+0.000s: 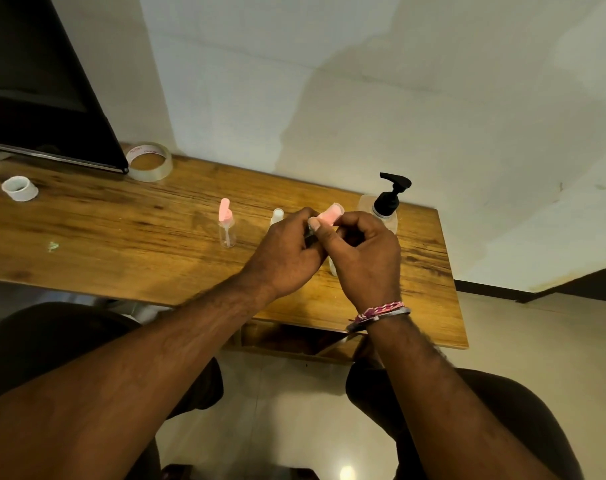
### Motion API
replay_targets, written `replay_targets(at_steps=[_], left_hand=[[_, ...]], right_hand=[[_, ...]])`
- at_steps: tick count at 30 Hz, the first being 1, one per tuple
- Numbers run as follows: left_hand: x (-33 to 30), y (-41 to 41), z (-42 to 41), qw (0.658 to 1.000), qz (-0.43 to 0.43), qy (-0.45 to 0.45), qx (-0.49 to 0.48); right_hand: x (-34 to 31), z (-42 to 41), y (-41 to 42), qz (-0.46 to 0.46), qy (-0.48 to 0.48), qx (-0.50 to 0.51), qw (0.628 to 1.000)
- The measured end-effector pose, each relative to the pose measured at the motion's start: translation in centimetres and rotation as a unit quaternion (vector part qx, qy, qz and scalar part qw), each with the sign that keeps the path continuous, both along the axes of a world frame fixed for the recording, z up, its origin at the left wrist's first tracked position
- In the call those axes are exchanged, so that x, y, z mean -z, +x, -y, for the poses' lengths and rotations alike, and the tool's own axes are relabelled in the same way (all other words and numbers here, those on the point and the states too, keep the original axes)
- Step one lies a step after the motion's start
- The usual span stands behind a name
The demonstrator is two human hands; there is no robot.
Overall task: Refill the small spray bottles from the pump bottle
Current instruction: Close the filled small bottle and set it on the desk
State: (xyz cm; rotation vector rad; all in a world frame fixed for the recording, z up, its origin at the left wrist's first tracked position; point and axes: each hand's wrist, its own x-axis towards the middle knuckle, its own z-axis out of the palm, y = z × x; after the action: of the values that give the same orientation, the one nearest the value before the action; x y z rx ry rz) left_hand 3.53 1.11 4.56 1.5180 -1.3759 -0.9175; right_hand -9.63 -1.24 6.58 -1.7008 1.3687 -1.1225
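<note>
Nearest the camera are the person's knees in dark cloth, with pale floor tiles between them. Two bare forearms reach forward over the near edge of the wooden bench [86,244]; the right wrist wears a pink and white thread band [381,311].

The two hands meet above the middle of the bench. The left hand [287,254] has its fingers curled, thumb and forefinger pinching the lower end of a small pink spray cap [329,216]. The right hand [367,258] is also curled, its fingers closed on the same small thing from the other side. A bit of clear plastic [333,268] shows under the right hand; whether it is a bottle body held there I cannot tell.

Just behind the left hand stands a small clear bottle with a white top [277,216], partly hidden by the knuckles. To its left, well apart from the hands, a small spray bottle with a pink top [226,225] stands upright. Beyond the right hand, near the bench's far right corner, stands the pump bottle [386,206], clear with a black pump head.

Far left lie a white ring [20,188] and a roll of clear tape [150,162], beside the corner of a dark screen [34,98]. A pale wall [363,81] rises behind.
</note>
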Motion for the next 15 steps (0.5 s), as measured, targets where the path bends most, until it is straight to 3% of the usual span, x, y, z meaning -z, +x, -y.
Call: replay_targets(at_steps=[5,10,15], left_hand=[[-0.17,0.08,0.05,1.0,-0.011,-0.002,-0.002],[0.03,0.12,0.01,1.0,-0.002,0.003,-0.007],[-0.34,0.36,0.11,1.0,-0.005,0.02,0.001]], right_hand=[[0.0,-0.03,0.16,-0.004,-0.016,-0.03,0.999],[0.12,0.01,0.28,-0.005,-0.021,0.004,1.0],[0.12,0.23,-0.01,-0.044,-0.032,-0.051,0.997]])
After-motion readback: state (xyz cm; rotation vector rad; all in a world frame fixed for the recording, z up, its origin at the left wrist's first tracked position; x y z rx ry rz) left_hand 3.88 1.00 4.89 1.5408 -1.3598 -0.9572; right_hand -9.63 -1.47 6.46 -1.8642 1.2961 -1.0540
